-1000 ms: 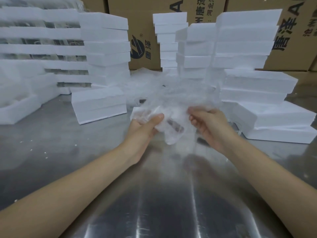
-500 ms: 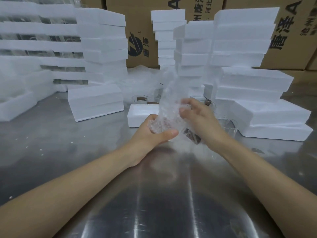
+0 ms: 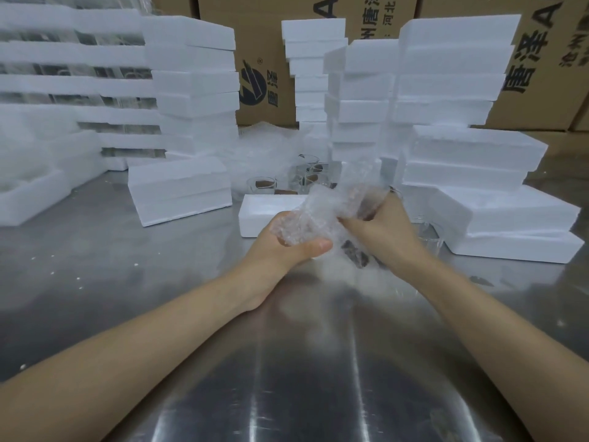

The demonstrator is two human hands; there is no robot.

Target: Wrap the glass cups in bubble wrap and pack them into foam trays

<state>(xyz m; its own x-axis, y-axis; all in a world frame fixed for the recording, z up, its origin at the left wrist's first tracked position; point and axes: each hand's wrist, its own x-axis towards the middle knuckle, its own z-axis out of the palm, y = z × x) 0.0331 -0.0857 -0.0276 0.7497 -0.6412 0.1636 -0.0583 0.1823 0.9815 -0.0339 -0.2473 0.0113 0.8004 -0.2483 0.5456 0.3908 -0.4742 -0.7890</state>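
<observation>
A glass cup bundled in clear bubble wrap (image 3: 314,215) is held above the steel table between both hands. My left hand (image 3: 287,247) grips the bundle's lower left end, thumb across the front. My right hand (image 3: 379,228) pinches the loose wrap on the right side; a dark label on the cup shows below it. A low foam tray (image 3: 264,215) lies just behind the hands. Several bare glass cups (image 3: 306,177) stand behind that tray, and another glass cup (image 3: 430,232) sits at the right beside the foam stack.
Tall stacks of white foam trays (image 3: 194,87) rise at left, centre and right (image 3: 459,90). A two-tray stack (image 3: 180,189) sits left of the hands. Loose bubble wrap (image 3: 264,145) lies behind. Cardboard boxes (image 3: 541,59) line the back. Steel table (image 3: 287,362) lies in front.
The spread sheet of bubble wrap has been gathered tightly round the cup. My right hand moved up and inward onto the loose wrap, and my left hand closed round the bundle's lower end.
</observation>
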